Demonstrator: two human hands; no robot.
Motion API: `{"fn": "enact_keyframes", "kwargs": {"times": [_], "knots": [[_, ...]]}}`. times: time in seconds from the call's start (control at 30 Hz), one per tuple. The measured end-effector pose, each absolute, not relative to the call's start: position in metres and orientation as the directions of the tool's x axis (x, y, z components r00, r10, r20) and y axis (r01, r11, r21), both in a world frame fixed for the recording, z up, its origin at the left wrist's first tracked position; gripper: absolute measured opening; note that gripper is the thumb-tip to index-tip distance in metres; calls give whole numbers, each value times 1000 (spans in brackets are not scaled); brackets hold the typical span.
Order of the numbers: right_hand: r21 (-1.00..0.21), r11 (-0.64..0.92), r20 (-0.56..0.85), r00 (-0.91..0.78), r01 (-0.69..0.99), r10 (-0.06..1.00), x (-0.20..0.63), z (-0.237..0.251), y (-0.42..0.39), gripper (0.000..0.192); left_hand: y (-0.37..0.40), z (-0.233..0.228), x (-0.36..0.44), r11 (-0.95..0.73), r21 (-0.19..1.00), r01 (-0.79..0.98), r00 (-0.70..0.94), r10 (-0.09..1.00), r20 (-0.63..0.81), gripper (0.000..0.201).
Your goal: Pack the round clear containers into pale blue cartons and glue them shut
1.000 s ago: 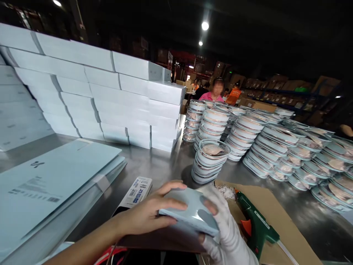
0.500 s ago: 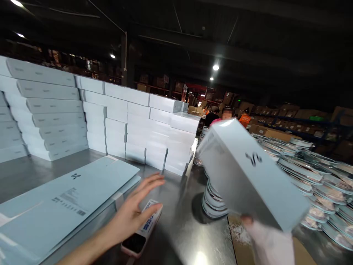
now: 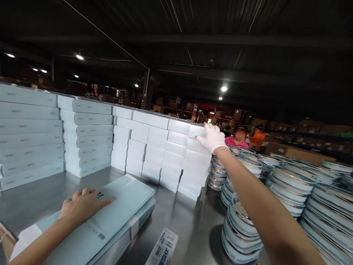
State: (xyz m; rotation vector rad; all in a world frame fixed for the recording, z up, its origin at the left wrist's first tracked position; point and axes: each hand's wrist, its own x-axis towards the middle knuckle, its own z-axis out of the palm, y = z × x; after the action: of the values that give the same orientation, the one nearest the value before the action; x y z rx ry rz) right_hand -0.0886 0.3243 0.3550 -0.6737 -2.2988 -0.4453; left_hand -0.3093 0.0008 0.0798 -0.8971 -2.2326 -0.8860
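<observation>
My bare left hand (image 3: 79, 204) lies on the top flattened carton (image 3: 121, 195), pale with a dark logo. Its thumb stretches across the printed face while the other fingers bend over the far edge, their tips hidden. More flattened cartons lie beneath. My right hand (image 3: 212, 138), in a white glove with a bare thumb tip, is at the right end of the wall of white boxes. It grips the end of a white box (image 3: 196, 130) on the top row, thumb on the near side and fingers over the top.
A printed phone-like object (image 3: 165, 244) lies on the metal table (image 3: 190, 224). Stacks of round, clear-lidded tins (image 3: 241, 232) stand on the right, under my right forearm. More stacked white boxes (image 3: 88, 140) are at left. A person in pink (image 3: 237, 141) is beyond the tins.
My right hand has carried the white box from the right front up and forward to the top of the box wall. My left hand has moved left from above the phone-like object onto the flattened cartons.
</observation>
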Motion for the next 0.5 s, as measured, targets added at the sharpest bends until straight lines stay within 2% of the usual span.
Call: {"fn": "enact_keyframes", "kwargs": {"times": [0.07,0.17,0.23,0.3,0.33,0.4,0.43,0.5], "knots": [[129,830,738,-611,542,285,-67,341,307,63,2,83,-312,681,317,660,-654,314,688,53],[184,872,805,-579,453,131,-11,306,262,40,3,99,-311,768,274,579,-677,267,686,53],[392,830,861,-475,396,-180,28,277,227,20,5,114,-297,782,255,569,-672,263,692,53],[515,724,840,-437,458,-321,60,245,198,21,9,129,-267,736,227,638,-617,312,722,50],[517,724,842,-423,457,-335,71,229,187,23,11,135,-246,682,205,702,-564,356,745,46],[416,812,878,-414,409,-242,88,195,176,35,15,143,-201,354,112,929,-282,478,832,34],[282,893,901,-417,351,-121,94,178,175,43,15,144,-178,199,54,979,-151,516,843,27],[-107,973,865,-464,203,192,107,148,180,55,14,143,-142,-33,3,999,15,549,835,14]]}}
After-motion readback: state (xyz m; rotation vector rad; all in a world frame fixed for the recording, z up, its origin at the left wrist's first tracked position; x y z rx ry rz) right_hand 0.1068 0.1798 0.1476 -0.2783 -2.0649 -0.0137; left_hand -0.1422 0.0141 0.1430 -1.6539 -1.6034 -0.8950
